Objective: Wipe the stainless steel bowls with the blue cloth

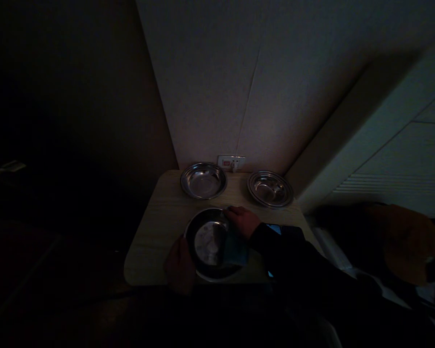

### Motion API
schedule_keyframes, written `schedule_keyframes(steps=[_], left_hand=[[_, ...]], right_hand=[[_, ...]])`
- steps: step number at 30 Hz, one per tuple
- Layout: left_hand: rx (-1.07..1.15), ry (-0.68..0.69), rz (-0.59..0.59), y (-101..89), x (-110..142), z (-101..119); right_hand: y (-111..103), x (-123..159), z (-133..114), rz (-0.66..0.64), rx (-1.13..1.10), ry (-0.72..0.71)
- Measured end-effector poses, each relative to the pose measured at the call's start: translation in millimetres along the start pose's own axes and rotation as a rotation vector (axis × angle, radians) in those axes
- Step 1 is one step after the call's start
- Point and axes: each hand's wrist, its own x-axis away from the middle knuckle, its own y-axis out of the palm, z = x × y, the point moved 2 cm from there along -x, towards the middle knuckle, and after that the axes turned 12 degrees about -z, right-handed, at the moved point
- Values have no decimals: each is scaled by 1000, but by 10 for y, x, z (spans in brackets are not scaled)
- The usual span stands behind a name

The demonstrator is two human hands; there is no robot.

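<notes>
Fingers of the left hand close on the near-left rim of the dish, thumb side at the edge. The dish is round, metal and shallow, with a dark sloping wall and a paler, blotchy base; it sits at the front of the tabletop, between both hands. The right hand bends over its far-right rim, fingers together and curved; how firmly they grip cannot be told in the dim light. Just below that hand, a blurred teal cloth covers the dish's right side. Behind stand two shiny bowls, one left, one right, near a wall socket.
</notes>
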Motion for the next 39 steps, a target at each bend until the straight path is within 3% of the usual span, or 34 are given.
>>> schedule_keyframes(steps=[4,8,11,16,19,22,26,30,32,35,39], left_hand=[[-24,64,-69,-4,-50,93],[-66,156,-131,-13,-72,248],[-94,201,-102,-67,-74,337],[-128,206,-14,-114,-54,400],[-157,202,16,-75,-14,420],[-197,167,29,-58,31,425],[-235,178,7,-99,56,422],[-227,185,-22,-136,46,373],[-220,193,-28,-149,37,344],[-220,214,-41,-168,21,329],[-246,258,-92,-182,8,370]], right_hand=[[-166,140,-13,57,1,-37],[-214,-60,-165,214,131,-427],[-103,-177,-143,136,249,-565],[55,30,-79,-59,200,-370],[141,299,-305,-76,93,-261],[242,497,-628,-55,-162,-180],[330,607,-832,-50,-374,-220],[287,634,-648,-163,-191,-333],[193,598,-483,-194,-34,-323],[-33,448,-295,-26,186,-316],[-197,161,-226,252,355,-469]])
